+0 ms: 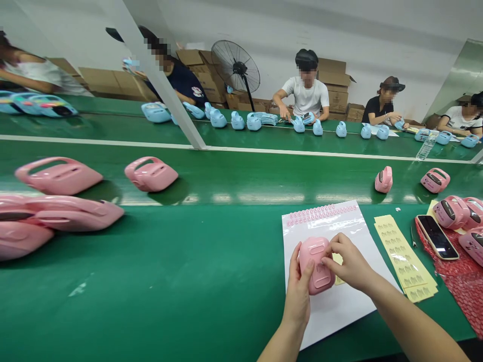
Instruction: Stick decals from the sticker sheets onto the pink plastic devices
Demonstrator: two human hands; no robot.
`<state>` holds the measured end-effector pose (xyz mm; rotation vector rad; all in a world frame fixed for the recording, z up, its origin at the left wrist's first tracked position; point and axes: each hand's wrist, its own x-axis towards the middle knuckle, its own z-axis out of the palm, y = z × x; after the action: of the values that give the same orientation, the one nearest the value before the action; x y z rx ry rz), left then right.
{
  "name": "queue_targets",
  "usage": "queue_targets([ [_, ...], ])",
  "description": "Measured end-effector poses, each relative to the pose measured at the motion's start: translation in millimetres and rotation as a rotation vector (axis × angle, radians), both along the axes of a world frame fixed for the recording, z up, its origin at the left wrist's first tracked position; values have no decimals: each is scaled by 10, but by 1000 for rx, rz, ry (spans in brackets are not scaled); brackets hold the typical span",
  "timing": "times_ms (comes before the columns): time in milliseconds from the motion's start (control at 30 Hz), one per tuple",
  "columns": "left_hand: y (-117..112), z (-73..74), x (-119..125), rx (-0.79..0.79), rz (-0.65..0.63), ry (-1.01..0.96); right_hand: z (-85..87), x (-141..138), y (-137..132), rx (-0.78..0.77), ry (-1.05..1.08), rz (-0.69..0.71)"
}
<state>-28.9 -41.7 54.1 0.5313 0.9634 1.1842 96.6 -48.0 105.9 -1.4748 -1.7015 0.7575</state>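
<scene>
My left hand (300, 284) grips the left side of a small pink plastic device (319, 266) that lies over a white sheet (339, 306) on the green table. The fingers of my right hand (349, 261) are pinched together on the device's upper right edge. Whether they hold a small sticker there I cannot make out. A row of small pink stickers (320, 213) runs along the top of the white sheet.
Yellow backing strips (403, 261) and a phone (437, 236) lie to the right, by red bubble wrap (464, 281) and pink devices (451, 211). Large pink shells (151, 173) sit to the left. Seated people work on blue devices (237, 120) across the green belt (241, 171).
</scene>
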Motion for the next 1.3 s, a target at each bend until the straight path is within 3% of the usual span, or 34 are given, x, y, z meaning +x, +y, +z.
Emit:
queue_targets([
  [133,-6,18,4,3,0,-2,-33,-26,-31,107,-110,6],
  [400,-16,28,10,-3,12,13,-256,-40,-165,575,-571,-103],
  [567,-26,61,3,-15,34,-2,-382,13,-235,817,-432,-51],
  [667,-15,77,-19,-49,47,-11,-428,91,-235,731,-187,-142],
  [767,23,72,-69,-92,62,-36,-486,262,-206,403,-8,-274],
  [867,75,38,-144,-117,79,-119,-612,456,-190,61,-24,-304],
  [933,103,3,-198,-147,93,-199,-726,535,-200,-53,-89,-308],
  [1067,125,-95,-303,-211,40,-402,-931,543,-255,3,-300,-301],
  [1300,214,-332,-409,-59,-293,-759,-1161,503,-421,311,-779,-170],
])
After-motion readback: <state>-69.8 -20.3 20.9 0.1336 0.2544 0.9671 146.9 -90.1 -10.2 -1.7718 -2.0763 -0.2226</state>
